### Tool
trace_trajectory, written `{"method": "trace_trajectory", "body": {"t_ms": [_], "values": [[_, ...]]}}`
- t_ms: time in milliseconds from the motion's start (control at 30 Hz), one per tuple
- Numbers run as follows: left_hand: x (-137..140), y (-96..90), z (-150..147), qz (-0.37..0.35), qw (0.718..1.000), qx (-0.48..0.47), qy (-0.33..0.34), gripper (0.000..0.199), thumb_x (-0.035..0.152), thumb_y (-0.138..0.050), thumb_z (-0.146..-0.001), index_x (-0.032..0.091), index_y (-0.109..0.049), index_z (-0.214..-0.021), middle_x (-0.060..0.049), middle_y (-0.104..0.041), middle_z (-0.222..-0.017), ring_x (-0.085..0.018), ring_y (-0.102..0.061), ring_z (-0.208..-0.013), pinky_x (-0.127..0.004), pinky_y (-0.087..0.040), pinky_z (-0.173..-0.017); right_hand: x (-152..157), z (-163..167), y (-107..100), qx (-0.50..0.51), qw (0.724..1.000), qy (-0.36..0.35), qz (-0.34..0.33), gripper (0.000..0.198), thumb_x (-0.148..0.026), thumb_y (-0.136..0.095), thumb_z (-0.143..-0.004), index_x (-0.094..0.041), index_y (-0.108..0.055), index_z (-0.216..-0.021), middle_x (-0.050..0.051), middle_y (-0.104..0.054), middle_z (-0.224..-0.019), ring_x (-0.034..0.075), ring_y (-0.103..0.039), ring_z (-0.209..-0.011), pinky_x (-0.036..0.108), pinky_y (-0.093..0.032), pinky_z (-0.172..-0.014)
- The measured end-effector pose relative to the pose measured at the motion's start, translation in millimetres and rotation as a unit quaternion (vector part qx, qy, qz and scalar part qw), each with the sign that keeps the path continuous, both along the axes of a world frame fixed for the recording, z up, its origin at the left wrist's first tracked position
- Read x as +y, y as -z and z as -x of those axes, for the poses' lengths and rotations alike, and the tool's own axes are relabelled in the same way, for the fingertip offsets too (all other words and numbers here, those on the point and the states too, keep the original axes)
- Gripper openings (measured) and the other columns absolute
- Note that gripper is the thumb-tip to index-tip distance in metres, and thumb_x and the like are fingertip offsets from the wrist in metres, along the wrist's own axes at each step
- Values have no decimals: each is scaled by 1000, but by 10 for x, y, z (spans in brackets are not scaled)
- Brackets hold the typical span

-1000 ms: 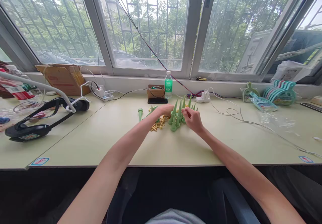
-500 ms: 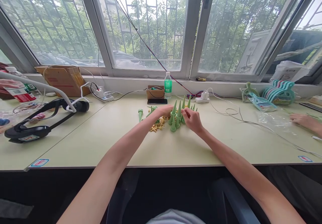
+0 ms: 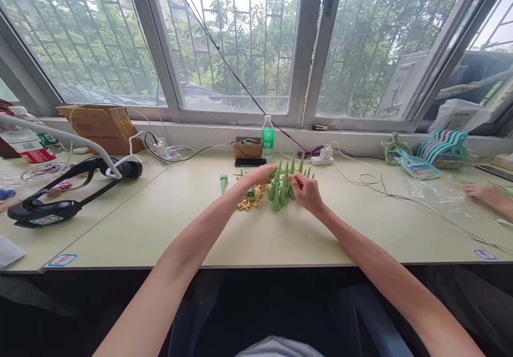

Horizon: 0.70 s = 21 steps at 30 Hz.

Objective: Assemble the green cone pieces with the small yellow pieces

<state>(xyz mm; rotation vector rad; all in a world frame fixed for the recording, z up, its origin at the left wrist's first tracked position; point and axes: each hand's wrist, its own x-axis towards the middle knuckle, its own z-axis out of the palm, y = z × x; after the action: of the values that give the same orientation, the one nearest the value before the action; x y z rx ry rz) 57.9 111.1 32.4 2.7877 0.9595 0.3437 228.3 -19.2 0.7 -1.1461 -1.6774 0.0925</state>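
Observation:
Several pale green plastic spikes (image 3: 276,191) stand upright, points up, in a tight cluster on the table. My right hand (image 3: 306,190) is closed in a pinch at the right side of the cluster, on a green spike that rises just above the fingers. My left hand (image 3: 264,175) reaches across to the back left of the cluster; its fingertips are partly hidden by the spikes. Below my left wrist lies a heap of small tan pieces (image 3: 250,201), with green bits among them. A single green spike (image 3: 223,184) stands apart, further left, wide end up.
Behind the cluster are a phone (image 3: 250,162), a small cardboard box (image 3: 247,148) and a bottle with green liquid (image 3: 267,137). Cables and a power strip (image 3: 321,159) run along the sill. A black headset (image 3: 76,191) lies left. At right, another person's hand (image 3: 484,192) rests near plastic bags.
My left hand has shifted slightly up at the back of the spikes, and more of the tan heap shows. My right hand stays in nearly the same spot.

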Motion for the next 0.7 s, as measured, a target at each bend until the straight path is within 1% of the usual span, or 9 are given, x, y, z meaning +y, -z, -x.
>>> {"method": "trace_trajectory", "body": {"t_ms": [100,200,300,400,533,633,700], "values": [[24,11,29,-13,999,-32,-11,21,22,-53,-79,19,-57,-100,-5,-63,-94,-17,-56,-81,-25,-45,-75,1,-1,1,-2,1000,-1,0,38,-46,-40,-95,-20,-52,-70,-5,-36,-50,10,-31,-45,24,-28,-49],[45,-3,49,-14,997,-69,-24,22,25,-51,-81,18,-55,-102,-4,-62,-89,-15,-54,-76,-26,-45,-72,7,0,7,-2,1000,-2,3,37,-45,-40,-95,-20,-52,-71,-5,-35,-50,10,-31,-46,24,-28,-50],[54,-42,57,-13,993,-114,-41,19,27,-50,-82,17,-54,-97,-2,-60,-84,-14,-50,-71,-26,-45,-70,17,1,18,0,1000,-3,2,36,-44,-41,-95,-20,-51,-70,-6,-34,-50,10,-31,-46,23,-28,-50],[47,-89,65,-14,986,-155,-51,18,29,-50,-82,16,-54,-94,-2,-59,-83,-13,-49,-71,-26,-44,-70,22,3,25,1,1000,-2,3,36,-44,-42,-95,-20,-50,-70,-6,-33,-50,10,-30,-46,23,-27,-50],[10,-159,82,1,977,-206,-51,19,31,-53,-81,16,-54,-93,0,-58,-81,-12,-48,-71,-24,-43,-69,20,6,23,0,1000,-1,8,36,-45,-41,-95,-20,-49,-70,-6,-33,-50,9,-30,-46,23,-27,-50],[-30,-219,97,16,964,-261,-51,19,32,-56,-80,16,-53,-88,0,-57,-79,-11,-48,-69,-24,-42,-66,20,6,21,-1,1000,2,9,38,-46,-40,-95,-19,-50,-70,-6,-34,-51,9,-30,-47,22,-28,-51],[-56,-260,109,45,954,-292,-50,19,34,-58,-79,16,-50,-83,1,-55,-75,-10,-46,-64,-24,-42,-61,22,4,21,-2,1000,3,10,38,-47,-39,-95,-19,-50,-71,-6,-34,-52,9,-31,-47,22,-28,-51]]}}
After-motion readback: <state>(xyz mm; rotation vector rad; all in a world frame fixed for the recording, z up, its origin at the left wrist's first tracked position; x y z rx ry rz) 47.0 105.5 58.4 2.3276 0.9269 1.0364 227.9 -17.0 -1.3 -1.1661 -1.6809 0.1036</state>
